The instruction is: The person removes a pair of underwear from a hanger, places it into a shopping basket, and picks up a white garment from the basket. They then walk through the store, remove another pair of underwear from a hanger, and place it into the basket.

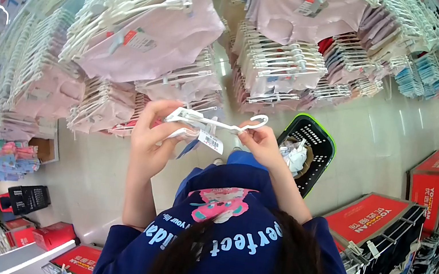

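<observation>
In front of my chest I hold a white plastic clothes hanger (207, 120) between both hands. My left hand (150, 140) is closed around its clip end, with fingers above and below. My right hand (260, 144) pinches the other end, close to the hook, which curls up past the fingertips. Below the hanger dangles a white barcode tag (211, 141), and a dark blue strip hangs beside it. A small pale piece shows at my left fingers; I cannot tell whether it is cloth or part of the hanger.
Racks of pale pink underwear (153, 45) on white hangers stand ahead. A black basket (317, 159) with a green rim, holding white items, sits on the floor to the right. Red-signed display racks (371, 217) stand at right; another black basket (29, 199) lies at left.
</observation>
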`<state>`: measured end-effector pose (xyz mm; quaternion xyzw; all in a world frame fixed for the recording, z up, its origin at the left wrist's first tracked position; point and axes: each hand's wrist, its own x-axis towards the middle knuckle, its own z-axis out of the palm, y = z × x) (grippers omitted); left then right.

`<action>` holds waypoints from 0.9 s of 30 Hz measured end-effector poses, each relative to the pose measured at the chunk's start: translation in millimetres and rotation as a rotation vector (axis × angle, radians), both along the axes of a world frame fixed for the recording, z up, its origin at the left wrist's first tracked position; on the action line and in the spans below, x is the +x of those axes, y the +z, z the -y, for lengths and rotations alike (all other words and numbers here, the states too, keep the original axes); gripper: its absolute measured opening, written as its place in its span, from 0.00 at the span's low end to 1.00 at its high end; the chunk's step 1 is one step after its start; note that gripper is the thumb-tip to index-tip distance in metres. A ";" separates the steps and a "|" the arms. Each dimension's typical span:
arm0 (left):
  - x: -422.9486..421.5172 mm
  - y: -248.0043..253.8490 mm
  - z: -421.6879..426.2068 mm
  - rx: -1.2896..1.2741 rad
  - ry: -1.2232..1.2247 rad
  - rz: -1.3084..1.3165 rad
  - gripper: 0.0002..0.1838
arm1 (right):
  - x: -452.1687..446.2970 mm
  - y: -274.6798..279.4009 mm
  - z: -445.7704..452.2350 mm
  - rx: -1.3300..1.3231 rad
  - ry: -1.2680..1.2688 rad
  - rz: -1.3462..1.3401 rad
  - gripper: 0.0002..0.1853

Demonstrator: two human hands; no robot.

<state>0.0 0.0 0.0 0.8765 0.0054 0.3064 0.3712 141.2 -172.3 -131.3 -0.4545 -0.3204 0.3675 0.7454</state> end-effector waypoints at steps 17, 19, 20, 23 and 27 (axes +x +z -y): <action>-31.9 -25.0 -9.6 0.024 0.107 -0.036 0.10 | -18.2 76.7 -27.6 -0.269 -0.139 0.991 0.20; -32.7 -29.1 -8.6 0.014 0.094 -0.051 0.11 | -23.7 79.8 -30.1 -0.289 -0.195 1.092 0.19; -32.5 -32.1 -6.8 0.004 0.080 -0.070 0.11 | -27.1 77.5 -36.1 -0.189 -0.125 0.946 0.18; -33.3 -35.0 -1.8 -0.021 0.044 -0.121 0.10 | -40.1 61.2 -57.2 -0.002 0.023 0.608 0.16; -34.9 -32.4 -5.2 -0.077 0.028 -0.124 0.09 | -51.0 50.0 -69.4 -0.007 0.028 0.539 0.15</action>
